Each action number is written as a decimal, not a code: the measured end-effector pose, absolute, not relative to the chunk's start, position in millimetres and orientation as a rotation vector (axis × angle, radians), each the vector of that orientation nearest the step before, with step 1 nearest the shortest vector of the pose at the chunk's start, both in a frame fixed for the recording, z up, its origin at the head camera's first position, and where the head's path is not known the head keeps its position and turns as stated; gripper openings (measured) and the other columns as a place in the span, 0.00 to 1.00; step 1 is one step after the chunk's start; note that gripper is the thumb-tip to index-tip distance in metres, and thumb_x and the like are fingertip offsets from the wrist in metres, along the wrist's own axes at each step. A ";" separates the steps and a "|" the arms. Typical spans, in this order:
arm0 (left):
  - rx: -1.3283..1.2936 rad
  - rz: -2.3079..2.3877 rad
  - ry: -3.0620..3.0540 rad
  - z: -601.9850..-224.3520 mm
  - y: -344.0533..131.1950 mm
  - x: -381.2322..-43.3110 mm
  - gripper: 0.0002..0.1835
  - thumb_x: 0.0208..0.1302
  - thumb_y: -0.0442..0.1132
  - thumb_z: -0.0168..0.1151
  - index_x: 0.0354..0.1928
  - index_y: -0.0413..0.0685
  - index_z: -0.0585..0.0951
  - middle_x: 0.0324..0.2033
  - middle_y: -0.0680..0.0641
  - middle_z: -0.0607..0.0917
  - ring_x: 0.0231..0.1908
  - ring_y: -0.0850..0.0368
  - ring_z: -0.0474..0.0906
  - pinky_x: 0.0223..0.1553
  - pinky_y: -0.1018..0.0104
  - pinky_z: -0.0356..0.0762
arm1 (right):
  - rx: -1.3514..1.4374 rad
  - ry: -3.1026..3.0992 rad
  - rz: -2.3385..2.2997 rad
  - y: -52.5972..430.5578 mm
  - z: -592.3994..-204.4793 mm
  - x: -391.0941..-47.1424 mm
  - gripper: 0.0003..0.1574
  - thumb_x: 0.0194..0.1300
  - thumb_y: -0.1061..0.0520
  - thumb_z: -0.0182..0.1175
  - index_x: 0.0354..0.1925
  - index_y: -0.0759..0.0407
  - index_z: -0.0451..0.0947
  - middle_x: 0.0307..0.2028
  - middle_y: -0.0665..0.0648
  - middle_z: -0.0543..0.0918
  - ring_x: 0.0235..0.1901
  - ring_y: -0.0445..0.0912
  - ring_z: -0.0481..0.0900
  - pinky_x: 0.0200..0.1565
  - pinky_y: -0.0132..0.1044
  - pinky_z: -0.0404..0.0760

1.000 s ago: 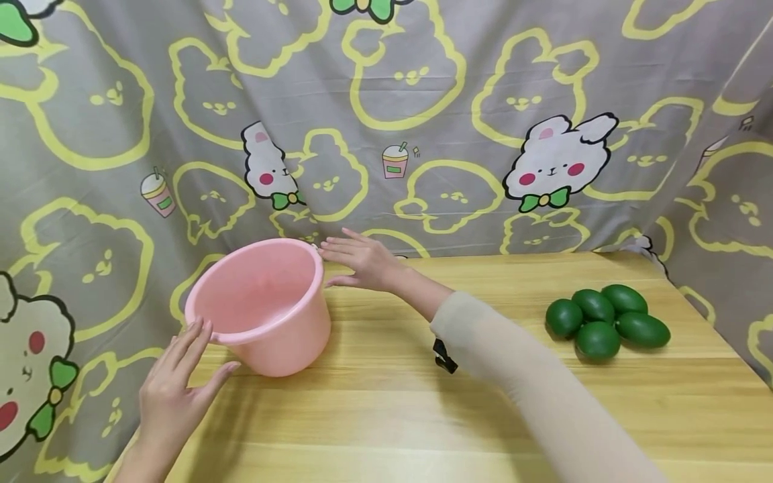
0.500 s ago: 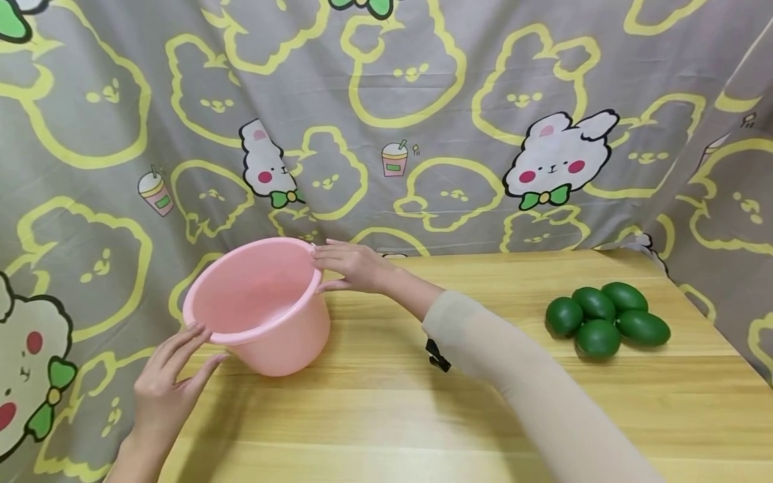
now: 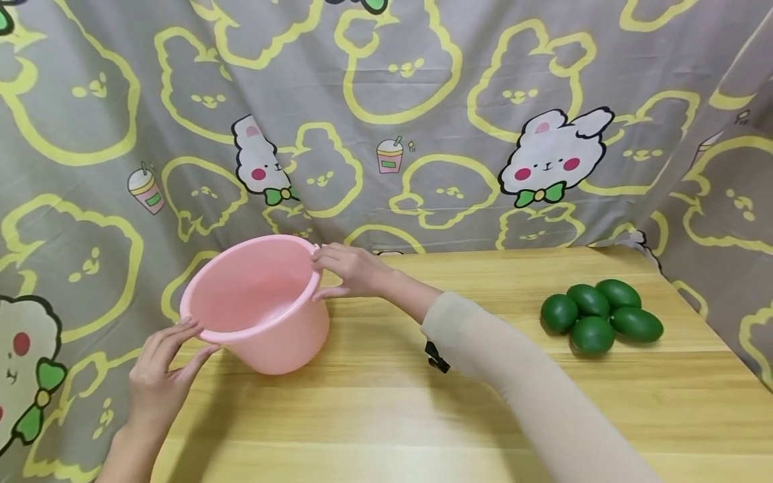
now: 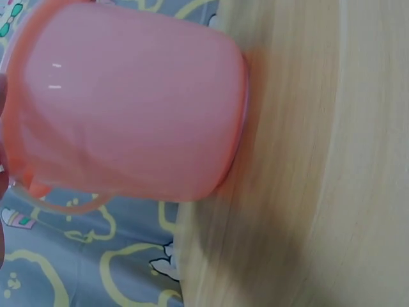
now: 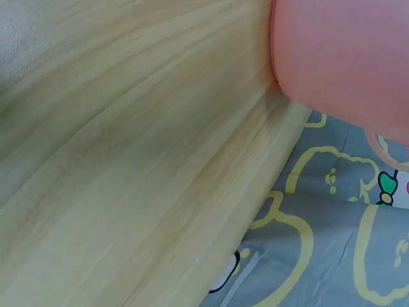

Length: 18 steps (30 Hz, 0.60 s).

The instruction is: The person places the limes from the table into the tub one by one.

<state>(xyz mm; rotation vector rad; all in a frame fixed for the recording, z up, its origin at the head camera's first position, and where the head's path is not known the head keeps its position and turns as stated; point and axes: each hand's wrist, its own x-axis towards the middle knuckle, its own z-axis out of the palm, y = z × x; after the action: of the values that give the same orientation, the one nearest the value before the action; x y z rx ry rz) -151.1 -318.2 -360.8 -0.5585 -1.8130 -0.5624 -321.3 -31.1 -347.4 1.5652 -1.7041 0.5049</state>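
A pink plastic bucket (image 3: 278, 345) stands on the left part of the wooden table in the head view. My left hand (image 3: 158, 379) grips its near-left rim, fingers over the edge and thumb underneath. On the opposite side my right hand (image 3: 353, 270) holds the rim, with fingers hooked over it and the thumb against the outer wall. The inside of the bucket shows only bare pink plastic. In the left wrist view the bucket wall (image 4: 140, 102) fills much of the frame, and a thin handle (image 4: 70, 208) hangs along its side.
Several smooth dark green, egg-shaped fruits (image 3: 592, 334) lie in a cluster at the right of the wooden table (image 3: 386, 416). A grey patterned curtain (image 3: 435, 134) hangs behind the table and along its sides.
My right hand has come left onto the bucket's rim and its fingers have curled over it. The left hand has closed in on the rim. The whole view has shifted slightly.
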 end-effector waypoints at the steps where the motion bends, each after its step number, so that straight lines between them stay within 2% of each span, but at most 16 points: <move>1: -0.567 -0.564 -1.814 -360.3 -318.4 -152.0 0.31 0.55 0.58 0.62 0.31 0.28 0.82 0.30 0.33 0.83 0.50 0.67 0.78 0.57 0.84 0.72 | 1.566 -1.707 0.507 -30.8 -347.5 -320.9 0.33 0.51 0.35 0.68 0.39 0.61 0.78 0.43 0.58 0.83 0.46 0.48 0.79 0.57 0.30 0.79; 9: -0.651 -0.579 -1.845 -353.7 -315.5 -157.9 0.33 0.56 0.58 0.60 0.31 0.25 0.79 0.29 0.30 0.81 0.54 0.75 0.71 0.58 0.83 0.70 | 1.538 -1.691 0.572 -26.9 -350.7 -317.4 0.31 0.49 0.35 0.69 0.35 0.60 0.76 0.36 0.54 0.80 0.38 0.45 0.75 0.40 0.27 0.81; 18: -0.687 -0.590 -1.816 -356.3 -312.0 -162.1 0.31 0.57 0.57 0.59 0.29 0.27 0.80 0.29 0.30 0.81 0.50 0.69 0.74 0.57 0.81 0.72 | 1.516 -1.610 0.555 -19.5 -354.3 -314.8 0.35 0.45 0.33 0.70 0.32 0.61 0.76 0.33 0.54 0.80 0.36 0.46 0.74 0.39 0.30 0.79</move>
<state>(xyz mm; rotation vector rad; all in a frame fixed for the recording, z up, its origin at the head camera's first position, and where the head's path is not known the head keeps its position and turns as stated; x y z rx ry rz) -162.1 -312.0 -356.3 -0.6866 -1.8161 -0.5896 -314.8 -19.5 -354.3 1.5157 -1.6103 0.5546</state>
